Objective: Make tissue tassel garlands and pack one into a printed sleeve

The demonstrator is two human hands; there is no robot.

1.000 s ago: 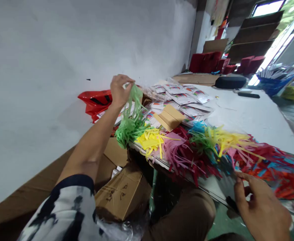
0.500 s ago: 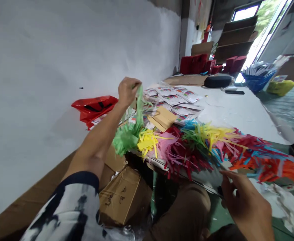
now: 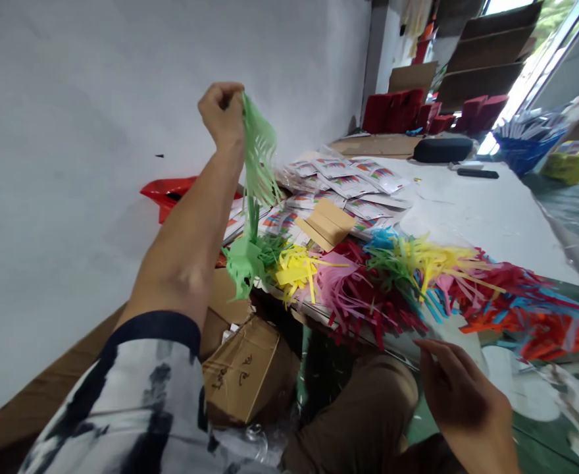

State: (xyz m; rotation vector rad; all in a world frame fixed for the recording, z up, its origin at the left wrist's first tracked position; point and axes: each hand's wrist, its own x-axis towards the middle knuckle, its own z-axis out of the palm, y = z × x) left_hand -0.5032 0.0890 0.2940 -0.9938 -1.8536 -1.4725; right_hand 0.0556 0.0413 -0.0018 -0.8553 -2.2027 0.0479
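Raised in front of the white wall, my left hand [image 3: 223, 115] pinches the top of a light green tissue-paper tassel [image 3: 260, 158]. Its cut strips hang down over the table edge. More green fringe [image 3: 243, 260] lies beneath it, beside a yellow tassel [image 3: 294, 273] and a pink tassel [image 3: 336, 280]. Low at the right, my right hand [image 3: 464, 395] hovers in front of the table edge, fingers extended and thumb a little apart, with nothing visible in it. Red, blue and orange tassels [image 3: 566, 332] run along the table's right front.
Printed packets [image 3: 349, 184] are piled on the white table [image 3: 472, 217], with a folded brown card [image 3: 326, 224] in front. Behind stand a black case [image 3: 442, 150] and a phone-like black object [image 3: 477, 174]. A cardboard box [image 3: 250, 375] sits below, left of my knees.
My left hand has risen and moved left, drawing the green tassel up so its strips hang longer. My right hand has shifted slightly left. The view has tilted a little.
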